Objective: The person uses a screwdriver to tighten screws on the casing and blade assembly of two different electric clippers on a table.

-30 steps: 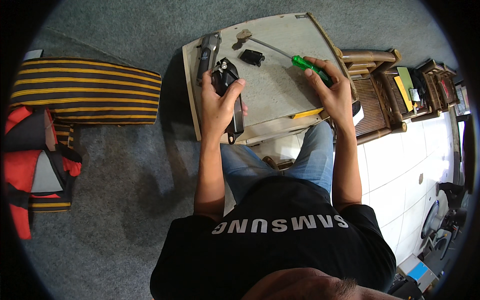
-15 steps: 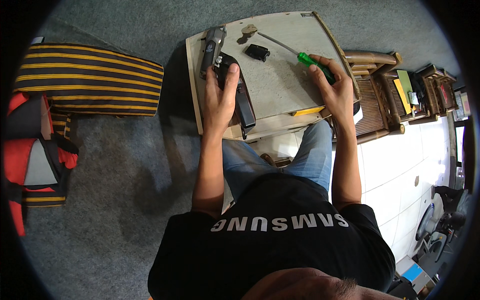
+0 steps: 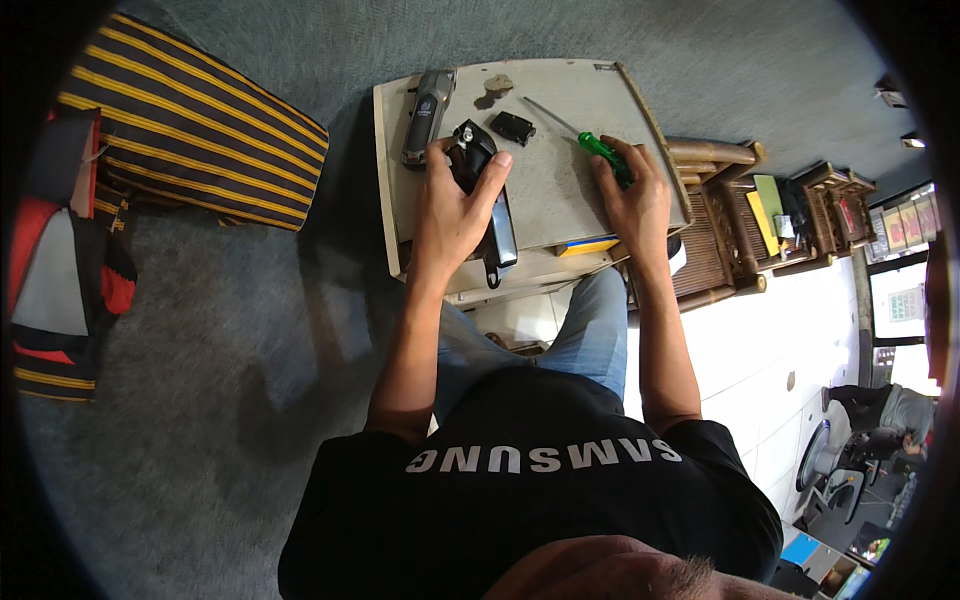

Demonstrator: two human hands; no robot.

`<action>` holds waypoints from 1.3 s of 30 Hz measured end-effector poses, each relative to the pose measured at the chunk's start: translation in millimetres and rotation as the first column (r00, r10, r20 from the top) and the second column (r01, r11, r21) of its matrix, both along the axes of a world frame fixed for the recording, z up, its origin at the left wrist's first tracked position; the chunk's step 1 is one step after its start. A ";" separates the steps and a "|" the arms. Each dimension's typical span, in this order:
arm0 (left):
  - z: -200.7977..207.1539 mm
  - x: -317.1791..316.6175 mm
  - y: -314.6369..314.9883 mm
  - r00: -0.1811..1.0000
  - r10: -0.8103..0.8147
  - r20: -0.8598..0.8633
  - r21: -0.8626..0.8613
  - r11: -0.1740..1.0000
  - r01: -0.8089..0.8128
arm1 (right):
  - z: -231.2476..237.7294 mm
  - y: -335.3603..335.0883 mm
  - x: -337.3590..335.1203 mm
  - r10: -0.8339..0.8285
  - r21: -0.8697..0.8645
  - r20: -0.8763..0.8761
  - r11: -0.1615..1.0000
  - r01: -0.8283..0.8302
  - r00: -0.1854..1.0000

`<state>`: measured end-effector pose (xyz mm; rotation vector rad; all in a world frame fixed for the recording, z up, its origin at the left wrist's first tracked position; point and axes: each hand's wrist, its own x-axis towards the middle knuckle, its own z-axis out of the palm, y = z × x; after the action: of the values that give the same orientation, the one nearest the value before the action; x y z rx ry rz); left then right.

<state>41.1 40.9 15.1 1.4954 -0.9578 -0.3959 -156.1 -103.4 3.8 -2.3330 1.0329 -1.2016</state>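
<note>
Clasping the black clipper [image 3: 503,236], likely for steadiness, the left hand [image 3: 449,220] is wrapping its sides; the right hand [image 3: 641,206] is holding a screwdriver [image 3: 594,144], tip facing far left

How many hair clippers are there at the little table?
2: a black clipper in the left grip, and a grey clipper lying near the left edge of the table. I see no others, though some could be hidden.

Glare bleaches the white tiles [image 3: 740,365]; shadows dim the grey surface [image 3: 200,330] leftward.
</note>
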 end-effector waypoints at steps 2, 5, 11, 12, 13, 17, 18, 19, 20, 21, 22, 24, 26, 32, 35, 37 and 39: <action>-4.0 -0.9 -2.0 0.999 0.029 -0.013 -0.086 0.996 -0.030 | 1.6 0.0 3.4 -0.013 -0.029 -0.014 1.000 0.013 1.000; -1.4 -1.4 0.8 0.999 0.005 -0.053 -0.010 1.000 -0.006 | -2.2 0.6 6.0 -0.079 -0.045 -0.051 0.996 0.077 0.996; -11.1 -0.3 -4.8 0.998 0.017 0.054 -0.048 0.999 -0.014 | -8.6 -7.4 6.0 -0.175 -0.220 -0.145 0.965 0.141 0.974; -15.6 1.9 -5.6 0.997 0.026 0.066 -0.074 0.997 -0.021 | -9.8 -8.5 10.3 -0.192 -0.259 -0.159 0.955 0.147 0.969; -13.2 0.1 -4.2 0.998 0.023 0.059 -0.087 0.996 -0.018 | -10.1 -9.2 11.2 -0.192 -0.255 -0.169 0.956 0.146 0.967; -16.3 -2.2 -8.0 0.998 0.002 0.069 -0.079 0.997 0.003 | -11.6 -13.5 6.8 -0.237 -0.344 -0.319 0.931 0.121 0.918; -17.1 1.5 -6.0 0.998 0.011 0.066 -0.080 0.997 -0.006 | -11.4 -15.5 13.8 -0.227 -0.351 -0.348 0.931 0.098 0.909; -14.9 2.0 -4.3 0.998 0.002 0.062 -0.037 0.999 0.000 | -11.2 -17.2 16.0 -0.225 -0.353 -0.381 0.932 0.084 0.897; -11.6 3.3 -2.6 0.998 -0.004 0.059 0.005 1.000 0.004 | -9.9 -20.9 20.0 -0.223 -0.369 -0.380 0.926 0.075 0.898; -10.6 6.9 0.1 0.999 -0.011 0.053 0.012 1.000 0.010 | -7.4 -23.9 29.1 -0.212 -0.381 -0.378 0.923 0.057 0.901; -8.7 5.6 0.5 0.999 -0.022 0.030 0.019 1.000 0.022 | -7.7 -30.3 33.0 -0.206 -0.394 -0.377 0.918 0.046 0.903; -7.4 4.8 -2.2 0.998 -0.042 0.044 -0.001 0.999 0.042 | -11.4 -42.3 37.4 -0.193 -0.361 -0.337 0.930 0.063 0.921; -7.3 2.0 -5.3 0.997 -0.062 0.049 -0.034 0.997 0.064 | -14.2 -50.0 38.3 -0.193 -0.304 -0.318 0.948 0.093 0.928; -3.6 -0.5 2.0 0.988 -0.104 -0.111 -0.126 0.988 0.090 | -22.3 -45.8 43.9 -0.130 -0.437 -0.247 0.899 0.009 0.960; -2.2 -0.7 3.1 0.976 -0.055 -0.213 -0.001 0.998 0.056 | -19.7 -34.3 39.9 -0.100 -0.474 -0.246 0.880 -0.030 0.964; -1.9 -4.2 3.2 0.982 0.003 -0.190 0.044 0.999 0.005 | -18.9 -23.2 34.2 -0.124 -0.484 -0.253 0.875 -0.015 0.959; -1.7 -3.9 3.5 0.978 0.036 -0.204 0.049 0.998 -0.026 | -17.8 -14.0 25.4 -0.088 -0.434 -0.251 0.900 -0.030 0.964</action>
<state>37.3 44.5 13.4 1.4769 -0.7656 -0.5419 -130.7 -117.4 -13.9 -2.9014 0.9586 -1.2610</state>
